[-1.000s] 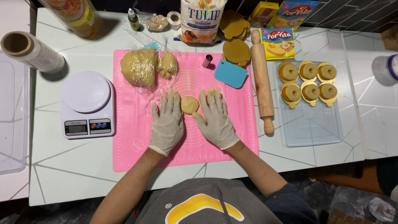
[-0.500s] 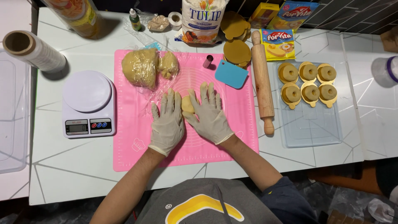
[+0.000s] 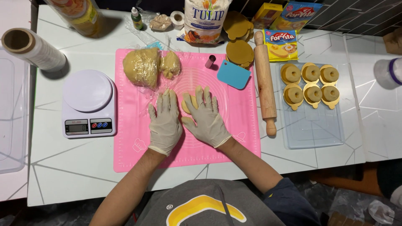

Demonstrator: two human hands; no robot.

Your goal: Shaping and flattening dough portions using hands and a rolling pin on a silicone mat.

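Both hands wear pale gloves and lie flat on a pink silicone mat (image 3: pixel 234 142). My right hand (image 3: pixel 206 117) presses down on a small piece of tan dough (image 3: pixel 187 104), which shows only at the hand's left edge. My left hand (image 3: pixel 165 121) rests palm down just beside it, fingers apart. Two bigger lumps of dough (image 3: pixel 144 66) sit in clear wrap at the mat's far left corner.
A white kitchen scale (image 3: pixel 88 102) stands left of the mat, a roll of cling film (image 3: pixel 33 48) beyond it. A wooden rolling pin (image 3: pixel 264 81), blue scraper (image 3: pixel 233 74) and a clear tray (image 3: pixel 314 125) with several shaped dough pieces lie right. Flour bag and packets line the far edge.
My right hand has slid left over the small dough piece, covering most of it. The left hand has shifted slightly toward the far side.
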